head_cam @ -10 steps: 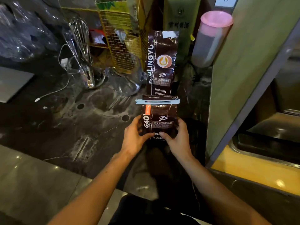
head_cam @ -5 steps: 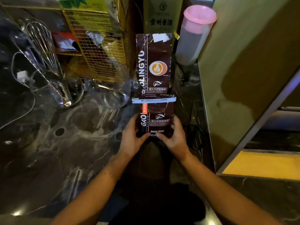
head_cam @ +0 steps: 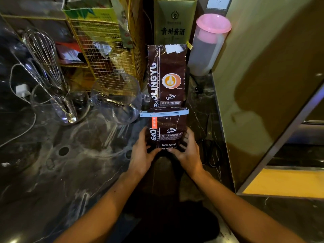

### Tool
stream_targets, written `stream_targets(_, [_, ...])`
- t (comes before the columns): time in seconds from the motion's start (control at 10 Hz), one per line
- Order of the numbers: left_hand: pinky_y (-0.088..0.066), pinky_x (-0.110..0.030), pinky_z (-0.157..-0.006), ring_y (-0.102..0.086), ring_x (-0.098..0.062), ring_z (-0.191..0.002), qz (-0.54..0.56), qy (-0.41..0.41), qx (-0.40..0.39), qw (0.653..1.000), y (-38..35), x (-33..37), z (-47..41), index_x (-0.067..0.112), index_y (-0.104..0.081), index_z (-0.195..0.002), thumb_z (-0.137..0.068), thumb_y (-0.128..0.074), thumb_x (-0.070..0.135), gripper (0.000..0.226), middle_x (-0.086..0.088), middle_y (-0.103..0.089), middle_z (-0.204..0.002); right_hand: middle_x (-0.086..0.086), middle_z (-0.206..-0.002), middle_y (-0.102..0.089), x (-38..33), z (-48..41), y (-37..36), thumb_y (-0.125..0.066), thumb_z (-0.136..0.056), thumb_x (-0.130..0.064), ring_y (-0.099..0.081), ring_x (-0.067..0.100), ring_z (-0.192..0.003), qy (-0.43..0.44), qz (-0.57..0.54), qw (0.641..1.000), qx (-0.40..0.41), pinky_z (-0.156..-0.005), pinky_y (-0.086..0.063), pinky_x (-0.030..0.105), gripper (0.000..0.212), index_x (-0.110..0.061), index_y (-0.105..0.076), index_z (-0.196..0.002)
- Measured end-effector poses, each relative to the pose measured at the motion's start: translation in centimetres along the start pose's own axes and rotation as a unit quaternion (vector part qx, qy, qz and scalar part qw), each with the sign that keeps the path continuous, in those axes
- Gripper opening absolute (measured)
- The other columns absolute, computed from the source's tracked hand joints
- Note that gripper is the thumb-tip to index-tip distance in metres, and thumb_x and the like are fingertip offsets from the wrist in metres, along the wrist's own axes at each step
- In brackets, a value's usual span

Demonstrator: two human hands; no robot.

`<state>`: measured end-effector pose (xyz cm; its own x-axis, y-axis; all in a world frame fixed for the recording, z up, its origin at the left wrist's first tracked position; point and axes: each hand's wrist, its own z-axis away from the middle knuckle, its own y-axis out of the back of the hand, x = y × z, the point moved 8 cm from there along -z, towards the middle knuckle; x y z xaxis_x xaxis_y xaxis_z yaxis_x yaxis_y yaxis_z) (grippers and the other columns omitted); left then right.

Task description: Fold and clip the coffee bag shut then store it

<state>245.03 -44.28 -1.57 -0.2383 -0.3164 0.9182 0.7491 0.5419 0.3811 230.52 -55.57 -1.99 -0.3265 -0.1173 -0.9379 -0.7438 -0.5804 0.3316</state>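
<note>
A short brown coffee bag (head_cam: 166,132) stands upright on the dark marble counter, its top folded over and held by a pale blue clip (head_cam: 164,113) across the fold. My left hand (head_cam: 142,151) grips the bag's lower left side and my right hand (head_cam: 188,151) grips its lower right side, thumbs meeting at the bottom front. Directly behind it stands a taller brown coffee bag (head_cam: 166,74) of the same brand, unclipped.
A glass pitcher (head_cam: 117,99) and a glass holding a whisk (head_cam: 43,55) stand to the left. A yellow wire basket (head_cam: 105,50) and a gold box (head_cam: 174,20) are behind. A pink-lidded container (head_cam: 208,44) and an olive panel (head_cam: 263,85) close the right side.
Both hands have carried the clipped bag a little further back, close against the tall bag. The camera has moved in toward the counter's back corner.
</note>
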Motion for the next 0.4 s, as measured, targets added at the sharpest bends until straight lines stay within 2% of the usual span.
stream_targets(0.1, [-0.049,-0.029,-0.101,-0.055,-0.008,-0.121,-0.009,-0.008,-0.015,1.0,0.0,0.2,-1.0,0.021,-0.025,-0.148,-0.079,-0.077,0.005,0.088,0.01,-0.053,-0.128,-0.021,-0.125,-0.052,0.0,-0.7,-0.5,-0.082,-0.075,-0.013,-0.05,-0.015,-0.116,0.012,0.007,1.0,-0.014,-0.089,-0.044,0.005,0.091,-0.039,-0.023,-0.138])
stream_targets(0.2, [-0.049,-0.035,-0.104,-0.054,-0.007,-0.122,-0.011,-0.004,-0.029,1.0,-0.1,0.0,-0.9,0.026,-0.02,-0.15,-0.081,-0.075,0.004,0.091,0.011,-0.052,-0.13,-0.021,-0.127,-0.049,0.0,-0.6,-0.6,-0.08,-0.078,-0.013,-0.048,-0.017,-0.117,0.017,0.02,0.999,-0.019,-0.089,-0.042,0.005,0.091,-0.034,-0.019,-0.142])
stream_targets(0.3, [-0.046,-0.049,-0.107,-0.051,-0.015,-0.131,-0.003,-0.015,-0.05,0.999,-0.2,0.2,-0.5,0.037,-0.009,-0.152,-0.081,-0.077,0.014,0.101,0.009,-0.047,-0.142,-0.008,-0.141,-0.046,-0.8,-0.3,-0.7,-0.076,-0.083,-0.024,-0.046,-0.001,-0.129,0.034,0.017,0.998,-0.039,-0.104,-0.042,0.021,0.09,-0.032,-0.014,-0.148])
stream_targets(0.4, [-0.043,-0.052,-0.109,-0.045,-0.017,-0.137,-0.003,-0.026,-0.07,0.997,-0.3,0.1,-0.3,0.039,-0.003,-0.153,-0.079,-0.078,0.024,0.106,0.006,-0.042,-0.151,0.001,-0.148,-0.042,-1.1,-0.3,-0.6,-0.072,-0.085,-0.029,-0.044,0.01,-0.133,0.043,0.033,0.998,-0.029,-0.11,-0.04,0.034,0.089,-0.027,-0.012,-0.151])
